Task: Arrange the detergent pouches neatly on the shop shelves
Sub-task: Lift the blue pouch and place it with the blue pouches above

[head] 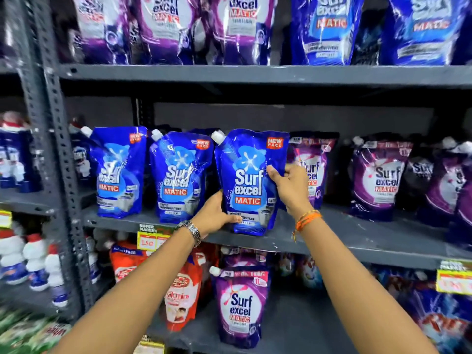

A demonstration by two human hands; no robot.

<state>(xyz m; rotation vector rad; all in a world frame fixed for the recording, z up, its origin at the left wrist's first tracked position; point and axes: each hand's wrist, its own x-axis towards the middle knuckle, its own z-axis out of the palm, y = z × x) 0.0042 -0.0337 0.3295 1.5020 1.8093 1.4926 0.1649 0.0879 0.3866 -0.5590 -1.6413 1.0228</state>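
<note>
A blue Surf Excel Matic pouch stands upright on the middle grey shelf, near its front edge. My left hand grips its lower left corner, and my right hand grips its right edge at mid height. Two more blue pouches stand in a row to its left. Purple Surf Excel pouches fill the same shelf to the right, one partly hidden behind my right hand.
The top shelf carries large purple and blue pouches. Below, a purple pouch and red Lifebuoy pouches stand. A perforated steel upright divides off the left bay with white bottles. Yellow price tags hang on the shelf edge.
</note>
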